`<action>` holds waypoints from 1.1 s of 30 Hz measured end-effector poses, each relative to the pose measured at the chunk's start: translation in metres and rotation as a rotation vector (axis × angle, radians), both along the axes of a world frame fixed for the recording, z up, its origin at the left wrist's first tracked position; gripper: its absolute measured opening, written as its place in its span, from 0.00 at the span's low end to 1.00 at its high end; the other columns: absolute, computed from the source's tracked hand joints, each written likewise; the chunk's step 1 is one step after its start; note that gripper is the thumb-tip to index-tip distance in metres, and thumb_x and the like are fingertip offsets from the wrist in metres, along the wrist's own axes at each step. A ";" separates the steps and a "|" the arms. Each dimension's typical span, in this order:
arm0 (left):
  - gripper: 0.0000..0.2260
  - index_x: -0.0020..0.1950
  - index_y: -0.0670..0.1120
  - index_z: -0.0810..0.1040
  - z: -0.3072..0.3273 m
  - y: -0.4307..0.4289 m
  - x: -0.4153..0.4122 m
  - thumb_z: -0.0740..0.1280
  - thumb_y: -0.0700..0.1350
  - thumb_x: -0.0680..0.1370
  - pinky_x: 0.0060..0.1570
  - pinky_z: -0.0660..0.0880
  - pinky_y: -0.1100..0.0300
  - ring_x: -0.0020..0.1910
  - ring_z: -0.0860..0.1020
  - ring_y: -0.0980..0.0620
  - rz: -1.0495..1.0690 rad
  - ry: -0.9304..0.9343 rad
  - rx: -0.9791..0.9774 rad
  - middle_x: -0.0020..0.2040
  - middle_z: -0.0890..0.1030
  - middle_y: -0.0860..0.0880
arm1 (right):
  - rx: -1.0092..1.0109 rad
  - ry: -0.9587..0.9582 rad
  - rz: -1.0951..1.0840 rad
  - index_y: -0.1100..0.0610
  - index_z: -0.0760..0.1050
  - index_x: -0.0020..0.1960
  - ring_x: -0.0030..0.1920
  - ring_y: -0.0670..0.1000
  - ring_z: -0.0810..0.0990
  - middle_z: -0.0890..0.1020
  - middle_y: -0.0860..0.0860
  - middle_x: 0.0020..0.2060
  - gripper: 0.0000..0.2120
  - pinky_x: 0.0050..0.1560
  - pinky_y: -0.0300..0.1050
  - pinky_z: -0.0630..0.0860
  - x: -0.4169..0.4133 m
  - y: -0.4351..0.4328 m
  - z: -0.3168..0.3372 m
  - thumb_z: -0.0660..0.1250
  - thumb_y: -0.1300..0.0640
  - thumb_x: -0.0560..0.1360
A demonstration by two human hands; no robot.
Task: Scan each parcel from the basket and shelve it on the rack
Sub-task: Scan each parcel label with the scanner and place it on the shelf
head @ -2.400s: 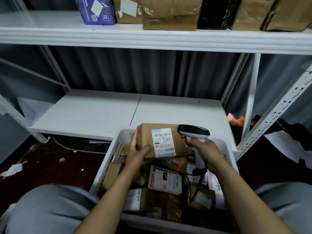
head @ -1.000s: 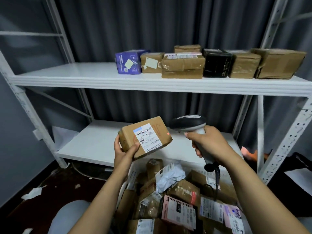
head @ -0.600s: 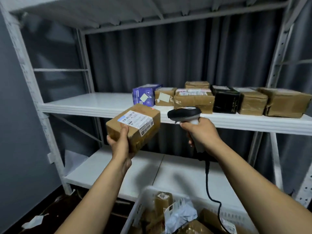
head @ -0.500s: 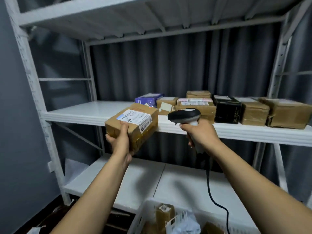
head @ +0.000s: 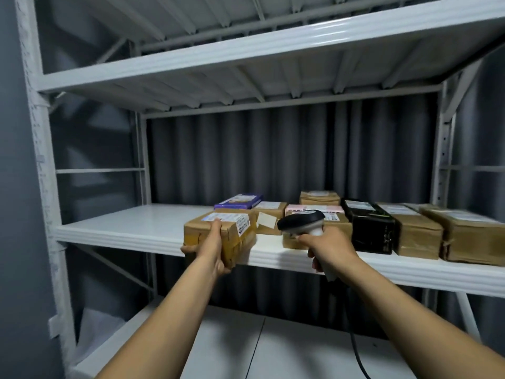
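Note:
My left hand [head: 211,248] grips a brown cardboard parcel [head: 232,231] with a white label on top, thumb over its near top edge. The parcel is at the front edge of the white rack's middle shelf [head: 131,228], partly over it, just left of the parcels standing there. My right hand [head: 326,248] holds a black and white barcode scanner [head: 302,221] by its handle, in front of the shelved row. The scanner's black cable [head: 355,348] hangs down. The basket is out of view.
Several parcels line the shelf's right half: a purple box [head: 239,202], brown boxes [head: 418,232], a pink-labelled box [head: 314,210] and a black box [head: 370,228]. The shelf's left half is bare. An upper shelf [head: 246,53] hangs overhead; a lower shelf [head: 246,346] lies below.
I lifted the parcel from the basket, held it to the scanner, then raised it to the middle shelf's front edge. The view tilted up and the basket dropped out of sight.

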State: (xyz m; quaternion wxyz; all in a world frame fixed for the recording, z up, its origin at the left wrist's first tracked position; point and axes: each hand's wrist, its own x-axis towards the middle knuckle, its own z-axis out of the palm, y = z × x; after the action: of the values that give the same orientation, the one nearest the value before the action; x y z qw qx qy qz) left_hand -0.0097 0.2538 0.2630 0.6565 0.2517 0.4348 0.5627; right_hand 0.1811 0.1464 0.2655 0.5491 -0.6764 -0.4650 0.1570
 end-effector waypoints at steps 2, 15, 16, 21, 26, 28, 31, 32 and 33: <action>0.46 0.78 0.51 0.40 0.000 -0.012 0.010 0.71 0.58 0.74 0.60 0.68 0.32 0.66 0.71 0.36 -0.028 0.037 0.006 0.73 0.63 0.48 | 0.018 -0.004 -0.025 0.62 0.77 0.40 0.21 0.54 0.74 0.78 0.54 0.26 0.10 0.28 0.45 0.71 0.006 0.004 0.000 0.71 0.55 0.72; 0.53 0.78 0.46 0.35 -0.028 0.010 0.047 0.68 0.67 0.70 0.68 0.65 0.41 0.73 0.59 0.35 -0.137 0.815 0.260 0.77 0.48 0.39 | 0.018 -0.106 -0.132 0.58 0.75 0.41 0.22 0.55 0.76 0.80 0.57 0.31 0.08 0.26 0.47 0.76 0.039 0.007 0.009 0.71 0.54 0.72; 0.52 0.78 0.46 0.36 -0.036 0.010 0.043 0.68 0.65 0.72 0.71 0.58 0.41 0.75 0.53 0.35 -0.073 0.987 0.333 0.77 0.43 0.37 | 0.015 -0.111 -0.140 0.58 0.76 0.42 0.22 0.55 0.77 0.80 0.57 0.32 0.09 0.26 0.47 0.76 0.043 0.009 0.009 0.72 0.54 0.72; 0.48 0.78 0.48 0.37 -0.053 0.023 0.022 0.69 0.59 0.74 0.76 0.48 0.44 0.77 0.39 0.42 0.106 1.384 0.892 0.78 0.36 0.43 | -0.028 -0.155 -0.170 0.59 0.79 0.43 0.23 0.53 0.78 0.82 0.56 0.33 0.10 0.24 0.41 0.72 0.056 0.018 0.013 0.72 0.52 0.72; 0.43 0.78 0.58 0.44 -0.041 0.038 0.030 0.71 0.53 0.74 0.73 0.58 0.48 0.78 0.48 0.43 0.011 1.463 1.098 0.79 0.42 0.47 | -0.076 -0.202 -0.186 0.57 0.79 0.44 0.25 0.53 0.81 0.82 0.55 0.33 0.10 0.25 0.40 0.71 0.062 0.028 0.014 0.71 0.51 0.72; 0.40 0.79 0.56 0.49 -0.035 0.044 0.037 0.71 0.50 0.75 0.72 0.62 0.49 0.77 0.54 0.43 -0.026 1.444 1.091 0.79 0.44 0.47 | -0.095 -0.221 -0.200 0.57 0.78 0.45 0.26 0.53 0.81 0.82 0.54 0.34 0.10 0.25 0.40 0.72 0.066 0.031 0.012 0.71 0.50 0.72; 0.37 0.77 0.53 0.56 -0.026 0.057 0.041 0.72 0.45 0.74 0.70 0.64 0.50 0.75 0.60 0.44 -0.073 1.411 1.091 0.78 0.50 0.48 | -0.117 -0.240 -0.215 0.57 0.77 0.46 0.27 0.53 0.82 0.82 0.54 0.34 0.10 0.28 0.44 0.77 0.072 0.034 0.010 0.71 0.50 0.72; 0.36 0.77 0.53 0.57 -0.024 0.062 0.041 0.73 0.44 0.74 0.70 0.64 0.50 0.74 0.61 0.44 -0.090 1.422 1.092 0.78 0.52 0.48 | -0.123 -0.242 -0.220 0.57 0.77 0.45 0.28 0.53 0.82 0.82 0.54 0.34 0.10 0.30 0.45 0.78 0.075 0.036 0.009 0.71 0.50 0.72; 0.36 0.76 0.52 0.57 -0.021 0.068 0.040 0.73 0.43 0.74 0.70 0.65 0.50 0.74 0.61 0.45 -0.108 1.453 1.095 0.77 0.53 0.48 | -0.128 -0.245 -0.227 0.57 0.78 0.45 0.30 0.54 0.82 0.83 0.54 0.35 0.10 0.33 0.46 0.80 0.079 0.037 0.008 0.71 0.50 0.72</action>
State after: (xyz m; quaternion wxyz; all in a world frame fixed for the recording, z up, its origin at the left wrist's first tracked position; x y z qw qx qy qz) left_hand 0.0307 0.3216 0.2420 0.0352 0.8408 0.4010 0.3620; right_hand 0.2597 0.1839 0.2739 0.4585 -0.7721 -0.4384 0.0397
